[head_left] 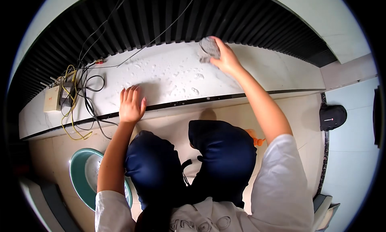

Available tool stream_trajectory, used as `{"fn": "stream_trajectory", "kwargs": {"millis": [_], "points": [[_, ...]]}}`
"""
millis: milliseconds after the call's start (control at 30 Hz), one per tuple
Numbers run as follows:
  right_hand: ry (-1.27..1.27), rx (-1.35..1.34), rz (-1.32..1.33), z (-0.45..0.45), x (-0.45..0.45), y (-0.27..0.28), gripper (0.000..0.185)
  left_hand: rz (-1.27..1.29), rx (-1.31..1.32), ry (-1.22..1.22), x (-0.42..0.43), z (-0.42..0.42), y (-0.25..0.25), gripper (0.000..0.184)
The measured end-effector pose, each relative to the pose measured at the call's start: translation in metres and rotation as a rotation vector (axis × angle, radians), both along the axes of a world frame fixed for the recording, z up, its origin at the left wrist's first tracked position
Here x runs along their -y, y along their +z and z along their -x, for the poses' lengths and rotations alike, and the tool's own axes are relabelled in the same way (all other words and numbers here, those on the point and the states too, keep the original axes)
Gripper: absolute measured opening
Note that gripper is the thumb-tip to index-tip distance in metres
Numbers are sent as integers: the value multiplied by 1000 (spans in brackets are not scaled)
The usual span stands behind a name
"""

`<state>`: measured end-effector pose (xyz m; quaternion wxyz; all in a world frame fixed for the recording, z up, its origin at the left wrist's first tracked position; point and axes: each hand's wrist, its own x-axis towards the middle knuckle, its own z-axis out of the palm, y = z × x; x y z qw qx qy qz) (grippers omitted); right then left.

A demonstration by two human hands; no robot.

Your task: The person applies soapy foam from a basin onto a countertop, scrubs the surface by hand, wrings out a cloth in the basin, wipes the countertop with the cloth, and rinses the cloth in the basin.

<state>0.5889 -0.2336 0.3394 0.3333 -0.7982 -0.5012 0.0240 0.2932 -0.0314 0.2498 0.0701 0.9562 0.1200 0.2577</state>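
A grey cloth (pixel 209 49) is bunched in my right hand (pixel 226 59), which presses it on the white marble-look ledge (pixel 241 71) close to the black slatted panel. My left hand (pixel 132 106) lies flat at the ledge's front edge, fingers stretched out and holding nothing. Between the two hands, wet drops and patches of foam (pixel 195 90) are scattered over the surface.
At the ledge's left end sit a white box (pixel 52 98) and tangled cables (pixel 83 85). Black slats (pixel 161 18) rise behind. On the floor are a green basin (pixel 74 167) holding foamy water, an orange bottle (pixel 257 139) and a black bag (pixel 333 117).
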Motion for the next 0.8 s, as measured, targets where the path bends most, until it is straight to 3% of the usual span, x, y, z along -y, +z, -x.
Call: {"fn": "stream_trajectory", "kwargs": {"millis": [167, 300, 433, 467, 800], "points": [[-81, 223, 246, -35, -46, -34, 67, 1, 1, 3, -2, -1, -1, 38], [-110, 145, 150, -33, -48, -47, 70, -5, -16, 2, -3, 0, 0, 39], [-56, 31, 305, -28, -34, -48, 72, -6, 0, -2, -2, -1, -1, 40], [24, 78, 184, -23, -25, -53, 72, -7, 5, 3, -3, -1, -2, 40], [114, 72, 168, 83, 53, -30, 65, 23, 9, 21, -1, 1, -3, 39]]}}
